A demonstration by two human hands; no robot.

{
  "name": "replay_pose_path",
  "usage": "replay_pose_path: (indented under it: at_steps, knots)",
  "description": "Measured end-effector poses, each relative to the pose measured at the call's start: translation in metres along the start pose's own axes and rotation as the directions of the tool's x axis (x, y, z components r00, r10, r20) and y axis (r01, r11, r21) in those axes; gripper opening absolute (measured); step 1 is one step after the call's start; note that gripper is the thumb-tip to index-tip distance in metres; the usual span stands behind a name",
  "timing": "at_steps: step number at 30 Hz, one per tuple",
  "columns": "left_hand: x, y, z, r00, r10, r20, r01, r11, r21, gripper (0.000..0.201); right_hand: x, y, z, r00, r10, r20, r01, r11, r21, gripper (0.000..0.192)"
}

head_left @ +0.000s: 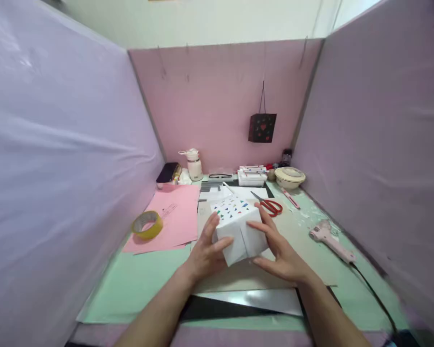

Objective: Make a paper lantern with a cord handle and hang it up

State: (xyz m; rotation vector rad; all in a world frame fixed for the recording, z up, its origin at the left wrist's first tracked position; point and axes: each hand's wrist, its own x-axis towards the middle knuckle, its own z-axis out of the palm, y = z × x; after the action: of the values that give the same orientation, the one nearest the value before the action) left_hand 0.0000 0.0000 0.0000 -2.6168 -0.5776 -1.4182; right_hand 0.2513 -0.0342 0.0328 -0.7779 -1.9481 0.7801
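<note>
White box [240, 238]: between both palms, over the beige board [242, 280]; resting or lifted, cannot tell. Left to right: yellow tape roll [152, 233] on pink paper [181, 212], well apart from grip. Left hand [209, 251] cups the box's left side, thumb on near face. Box roughly cubic, no clear long axis, speckled top tilted. Right hand [281, 250] holds its right side; neither hand nearer, both touching. Glue gun [331, 241] farther right.

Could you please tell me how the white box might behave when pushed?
The white box is probably light, since its sides look like folded paper. The thin-looking front seam may give if squeezed. Flat faces suggest it would slide rather than roll.
</note>
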Motion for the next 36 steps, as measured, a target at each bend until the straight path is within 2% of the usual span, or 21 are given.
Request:
replay_pose_path:
  at_steps: [9,14,22,25,28,33,36]
  knots:
    - [0.003,0.000,-0.003,1.000,0.002,-0.004,-0.002,1.000,0.004,0.066,0.002,0.002,0.005,0.998,-0.043,-0.043,0.042,0.999,-0.014,0.068]
    - [0.005,0.002,-0.006,0.999,-0.024,-0.045,0.023,1.000,-0.009,0.072,0.002,0.002,0.007,0.993,-0.091,-0.080,0.089,0.996,-0.030,0.069]
    - [0.005,0.001,-0.010,0.992,-0.084,-0.091,0.080,0.995,-0.053,0.079,0.001,0.008,0.010,0.984,-0.121,-0.128,0.115,0.992,-0.059,0.087]
    - [0.007,0.002,-0.012,0.985,-0.139,-0.106,0.129,0.987,-0.092,0.083,0.004,0.013,0.014,0.966,-0.144,-0.217,0.138,0.989,-0.044,0.085]
    - [0.014,0.010,-0.014,0.970,-0.208,-0.126,0.188,0.970,-0.154,0.087,0.007,0.013,0.015,0.949,-0.156,-0.273,0.157,0.987,-0.019,0.071]
    - [0.030,0.025,-0.017,0.928,-0.365,-0.076,0.322,0.888,-0.328,0.084,0.010,-0.001,0.009,0.921,-0.237,-0.310,0.213,0.971,-0.109,0.061]
    - [0.032,0.027,-0.017,0.914,-0.405,-0.023,0.360,0.836,-0.413,0.081,0.013,-0.007,0.007,0.923,-0.255,-0.287,0.229,0.966,-0.123,0.056]
